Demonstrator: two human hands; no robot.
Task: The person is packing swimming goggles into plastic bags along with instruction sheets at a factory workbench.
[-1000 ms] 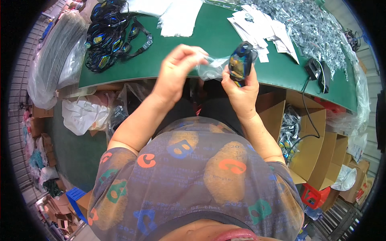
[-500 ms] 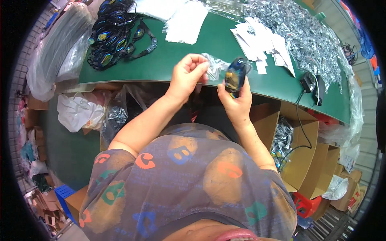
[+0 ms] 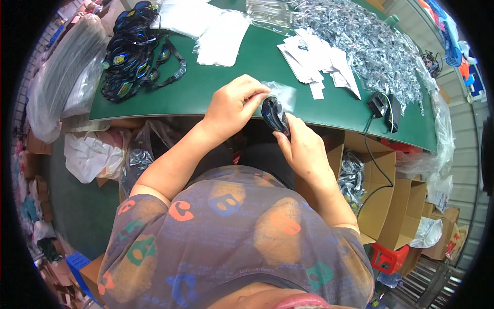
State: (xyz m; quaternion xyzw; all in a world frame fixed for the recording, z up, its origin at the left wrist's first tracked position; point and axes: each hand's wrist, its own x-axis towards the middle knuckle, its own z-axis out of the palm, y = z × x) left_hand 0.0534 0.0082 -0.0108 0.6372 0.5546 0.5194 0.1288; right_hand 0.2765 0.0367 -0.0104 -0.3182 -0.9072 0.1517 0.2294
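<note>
My left hand (image 3: 232,107) pinches the edge of a clear plastic bag (image 3: 284,96) just over the front edge of the green table (image 3: 216,85). In my right hand (image 3: 309,149) is a folded pair of dark swim goggles (image 3: 274,114), gripped between thumb and fingers. The goggles stand right beside the bag, close to my left fingertips. Whether part of them lies inside the bag I cannot tell. A large heap of black-strapped goggles (image 3: 123,62) with bluish lenses lies at the table's left, one strap stretching out to the right.
White flat sheets or bags (image 3: 221,44) lie at the back, folded white papers (image 3: 309,62) right of centre. A broad pile of small clear-and-grey pieces (image 3: 370,51) covers the back right. A black adapter (image 3: 379,105) trails its cord over an open cardboard box (image 3: 375,211) below.
My right hand has brought the goggles left and turned them, up to the bag. The bag is spread flatter beside my left hand. The whole view has shifted slightly.
</note>
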